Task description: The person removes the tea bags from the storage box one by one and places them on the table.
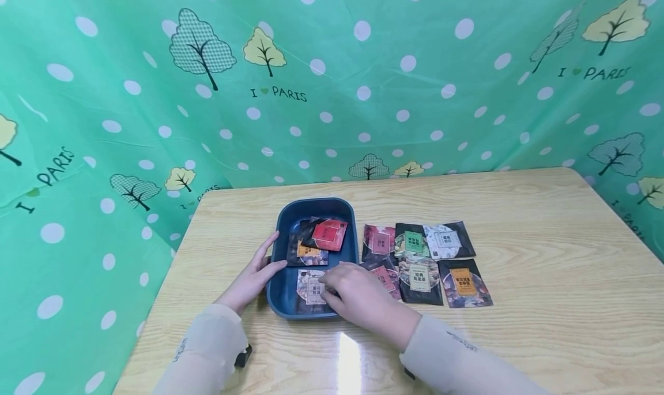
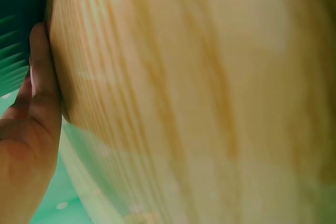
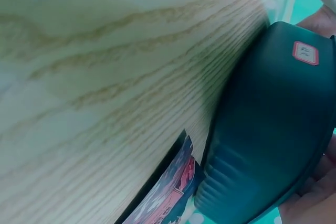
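A dark blue plastic bin [image 1: 275, 288] stands on the table. My left hand [image 1: 254, 277] holds its left wall, thumb over the rim and fairly straight fingers along the outside. My right hand [image 1: 358, 297] reaches over the right side, its bent fingers and thumb at the right edge of a sachet with a white label [image 1: 313, 291]. Part of that sachet is hidden under the hand. Farther back in the bin, a red-labelled sachet [image 1: 328, 233] overlaps an orange-labelled sachet [image 1: 308, 251]. In the right wrist view, the bin's outer wall [image 3: 262, 108] appears between both hands.
Several sachets lie in two rows right of the bin, among them a green-labelled sachet [image 1: 413, 242] and another orange-labelled sachet [image 1: 465, 282]. The wooden table [image 1: 550, 268] meets a green dotted cloth [image 1: 363, 95] behind. A small label [image 3: 305, 53] sits on the bin's outside.
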The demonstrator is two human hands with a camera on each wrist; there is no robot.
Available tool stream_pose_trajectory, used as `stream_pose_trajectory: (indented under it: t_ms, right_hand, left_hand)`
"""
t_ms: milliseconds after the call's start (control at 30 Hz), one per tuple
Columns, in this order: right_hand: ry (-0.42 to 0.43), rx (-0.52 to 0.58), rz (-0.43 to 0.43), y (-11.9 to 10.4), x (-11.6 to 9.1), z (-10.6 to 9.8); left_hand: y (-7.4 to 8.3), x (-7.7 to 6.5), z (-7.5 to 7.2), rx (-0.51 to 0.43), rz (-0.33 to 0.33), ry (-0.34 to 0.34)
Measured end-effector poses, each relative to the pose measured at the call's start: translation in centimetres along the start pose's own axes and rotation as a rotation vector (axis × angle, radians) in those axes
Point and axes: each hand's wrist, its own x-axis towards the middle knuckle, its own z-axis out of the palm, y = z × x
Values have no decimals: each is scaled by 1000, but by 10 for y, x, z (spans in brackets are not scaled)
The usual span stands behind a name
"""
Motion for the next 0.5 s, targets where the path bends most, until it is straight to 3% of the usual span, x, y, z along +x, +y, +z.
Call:
stream_pose_trajectory:
  t_ms: [367,500]
  right_hand:
    - [-94,-80,82,-5,12,2]
    - [-91,-134,87,-5,17,5]
  left_hand:
    - [0,0,0,9,-5,3]
    - [0,0,0,10,-3,2]
